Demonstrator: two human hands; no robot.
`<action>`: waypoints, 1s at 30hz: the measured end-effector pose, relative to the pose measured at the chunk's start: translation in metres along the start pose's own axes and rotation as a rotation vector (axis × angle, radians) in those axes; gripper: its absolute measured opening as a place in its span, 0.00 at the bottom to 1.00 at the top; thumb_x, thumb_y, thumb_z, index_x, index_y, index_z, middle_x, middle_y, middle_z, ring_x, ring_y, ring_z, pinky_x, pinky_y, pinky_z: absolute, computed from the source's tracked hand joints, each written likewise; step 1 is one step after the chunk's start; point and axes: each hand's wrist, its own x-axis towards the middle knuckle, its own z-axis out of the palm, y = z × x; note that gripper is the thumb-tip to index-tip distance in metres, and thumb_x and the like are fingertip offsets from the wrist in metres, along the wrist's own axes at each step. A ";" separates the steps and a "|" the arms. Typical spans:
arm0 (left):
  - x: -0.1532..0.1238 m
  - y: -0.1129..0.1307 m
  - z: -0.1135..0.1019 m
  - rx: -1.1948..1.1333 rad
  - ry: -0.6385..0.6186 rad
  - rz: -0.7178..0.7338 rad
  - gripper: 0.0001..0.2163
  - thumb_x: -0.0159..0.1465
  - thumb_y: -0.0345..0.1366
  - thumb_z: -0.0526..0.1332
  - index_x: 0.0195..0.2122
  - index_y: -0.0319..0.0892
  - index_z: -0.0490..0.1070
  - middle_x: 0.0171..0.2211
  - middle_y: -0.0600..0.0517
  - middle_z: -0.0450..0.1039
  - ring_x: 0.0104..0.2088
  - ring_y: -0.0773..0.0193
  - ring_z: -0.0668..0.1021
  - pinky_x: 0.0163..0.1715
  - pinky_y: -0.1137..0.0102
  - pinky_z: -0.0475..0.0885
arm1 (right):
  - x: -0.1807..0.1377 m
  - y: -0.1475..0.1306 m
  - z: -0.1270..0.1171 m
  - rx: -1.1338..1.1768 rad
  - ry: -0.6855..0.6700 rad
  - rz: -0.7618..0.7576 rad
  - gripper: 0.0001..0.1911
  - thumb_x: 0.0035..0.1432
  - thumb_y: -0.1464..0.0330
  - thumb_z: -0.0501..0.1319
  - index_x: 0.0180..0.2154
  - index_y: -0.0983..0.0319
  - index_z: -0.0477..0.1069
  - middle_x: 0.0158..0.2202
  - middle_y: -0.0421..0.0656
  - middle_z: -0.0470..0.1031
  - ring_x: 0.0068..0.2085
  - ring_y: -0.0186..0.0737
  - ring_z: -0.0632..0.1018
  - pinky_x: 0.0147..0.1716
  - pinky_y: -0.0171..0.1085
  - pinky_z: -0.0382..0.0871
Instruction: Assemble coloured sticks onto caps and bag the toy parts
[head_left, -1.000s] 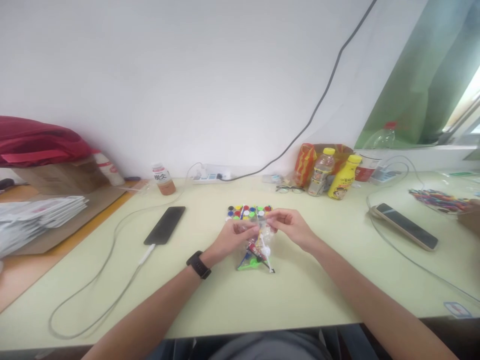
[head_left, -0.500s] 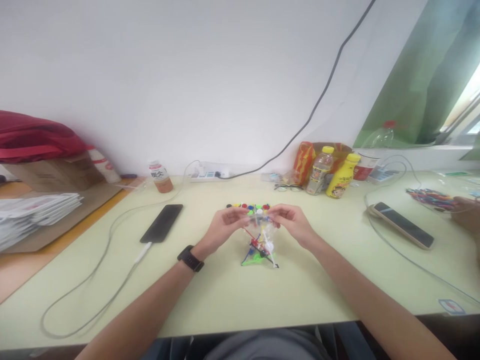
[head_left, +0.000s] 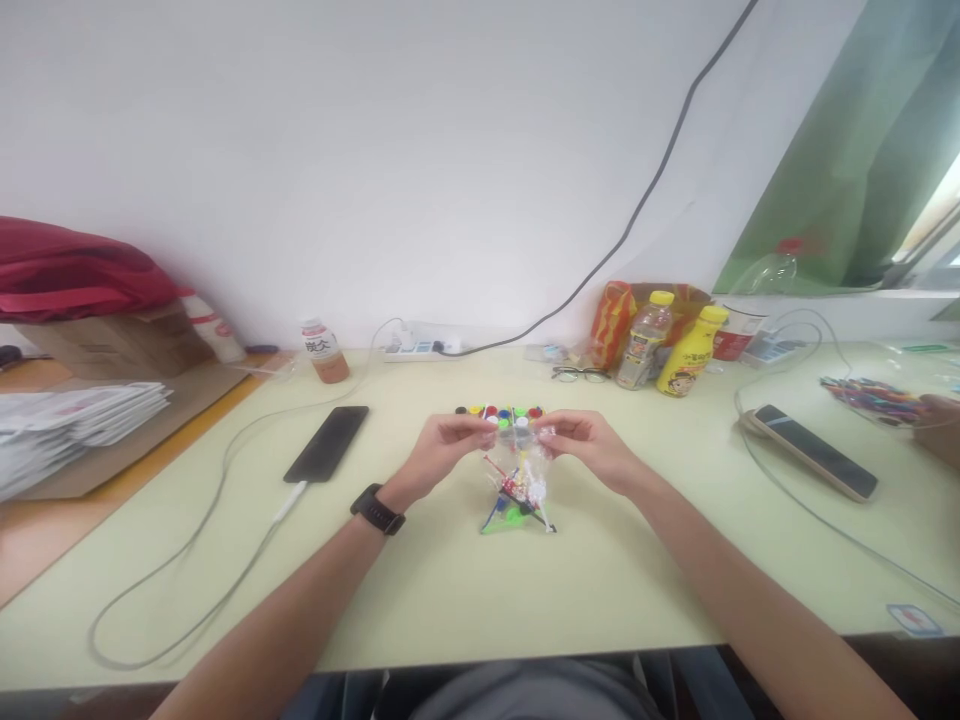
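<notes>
A clear plastic bag (head_left: 517, 480) hangs between my hands, its top edge pinched on both sides. Inside it lie coloured plastic sticks and small parts in red, white, blue, black and green. My left hand (head_left: 448, 445), with a black watch on its wrist, is closed on the bag's left side. My right hand (head_left: 589, 448) is closed on its right side. The lower end of the bag seems near the table; whether it touches I cannot tell. Just behind the bag sits a row of small coloured round pieces (head_left: 504, 414), partly hidden by the hands.
A black phone (head_left: 327, 445) on a white cable lies left, and another phone (head_left: 816, 450) right. Bottles (head_left: 646, 340), glasses (head_left: 580, 374) and a power strip (head_left: 412, 346) stand or lie along the wall. Coloured sticks (head_left: 874, 398) and part of another hand (head_left: 939, 425) are at far right.
My hands have stayed close together on the bag. Its mouth looks spread a little wider between my fingers. The whole view has shifted slightly.
</notes>
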 end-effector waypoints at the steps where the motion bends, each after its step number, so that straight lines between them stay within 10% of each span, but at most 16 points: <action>1: 0.000 -0.001 0.000 0.003 0.008 0.003 0.11 0.61 0.39 0.73 0.42 0.40 0.85 0.40 0.44 0.84 0.42 0.55 0.84 0.45 0.64 0.78 | 0.000 0.001 0.000 -0.005 -0.007 0.012 0.17 0.54 0.59 0.73 0.44 0.60 0.84 0.39 0.47 0.83 0.37 0.41 0.79 0.39 0.42 0.75; 30: -0.002 -0.011 0.021 -0.010 0.066 -0.061 0.15 0.60 0.45 0.73 0.39 0.37 0.83 0.32 0.46 0.82 0.34 0.60 0.81 0.37 0.68 0.77 | -0.001 0.013 0.025 -0.053 0.099 -0.115 0.21 0.54 0.54 0.72 0.45 0.60 0.80 0.33 0.44 0.80 0.32 0.40 0.78 0.36 0.43 0.77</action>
